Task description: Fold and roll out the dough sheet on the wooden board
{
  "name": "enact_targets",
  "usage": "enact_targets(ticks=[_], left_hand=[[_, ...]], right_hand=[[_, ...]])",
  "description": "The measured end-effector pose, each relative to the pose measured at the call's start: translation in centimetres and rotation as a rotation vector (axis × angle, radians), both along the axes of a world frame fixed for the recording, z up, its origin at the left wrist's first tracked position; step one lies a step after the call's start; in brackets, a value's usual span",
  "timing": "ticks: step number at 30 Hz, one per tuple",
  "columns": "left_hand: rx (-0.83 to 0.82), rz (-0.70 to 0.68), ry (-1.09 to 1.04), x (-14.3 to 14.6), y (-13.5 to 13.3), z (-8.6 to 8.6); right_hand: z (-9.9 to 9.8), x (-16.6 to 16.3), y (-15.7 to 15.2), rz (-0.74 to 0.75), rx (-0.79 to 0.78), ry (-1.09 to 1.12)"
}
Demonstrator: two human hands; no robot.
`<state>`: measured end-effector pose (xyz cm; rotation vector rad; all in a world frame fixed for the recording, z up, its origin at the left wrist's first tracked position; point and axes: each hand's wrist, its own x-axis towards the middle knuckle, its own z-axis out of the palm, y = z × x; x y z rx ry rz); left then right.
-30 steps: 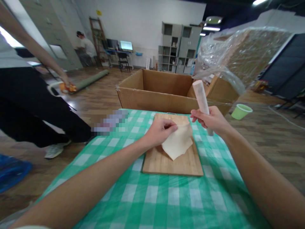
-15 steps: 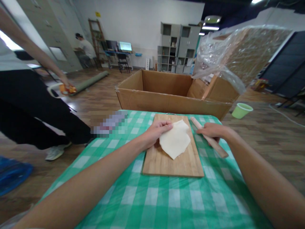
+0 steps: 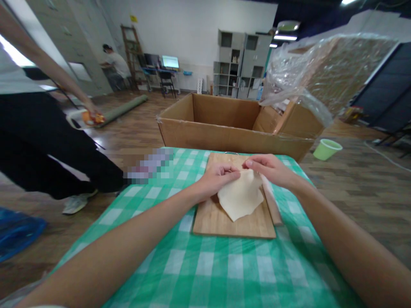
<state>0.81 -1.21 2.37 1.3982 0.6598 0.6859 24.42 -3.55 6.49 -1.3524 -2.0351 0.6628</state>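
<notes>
Two hands at work: left hand (image 3: 217, 179) pinching a dough sheet (image 3: 240, 197) over a wooden cutting board (image 3: 229, 229).
The right hand (image 3: 272, 170) touches the sheet's far right edge, pinch unclear. Light, even support should prevent tearing. That hand hides the far end of the rolling pin (image 3: 274, 208).

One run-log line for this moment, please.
left hand: pinching dough sheet | right hand: at sheet's far edge | rolling pin: right of cutting board
</notes>
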Motion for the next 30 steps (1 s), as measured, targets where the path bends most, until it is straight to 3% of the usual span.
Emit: enact_targets(ticks=[3, 11, 19, 26, 30], left_hand=[[0.056, 0.052, 0.036, 0.1, 0.0, 0.0], [0.178, 0.106, 0.095, 0.1, 0.3, -0.5], [0.225, 0.132, 0.099, -0.2, 0.4, 0.0], [0.164, 0.149, 0.140, -0.4, 0.8, -0.7], [0.205, 0.151, 0.157, -0.4, 0.6, -0.4]], right_hand=[[-0.8, -1.3, -0.3, 0.124, -0.042, -0.043], [-1.7, -1.7, -0.4, 0.160, -0.012, 0.034], [-2.8, -2.3, -0.6, 0.095, -0.093, 0.140], [-2.9, -2.0, -0.1, 0.012, -0.003, 0.056], [-2.6, -2.3, -0.2, 0.088, 0.003, 0.012]])
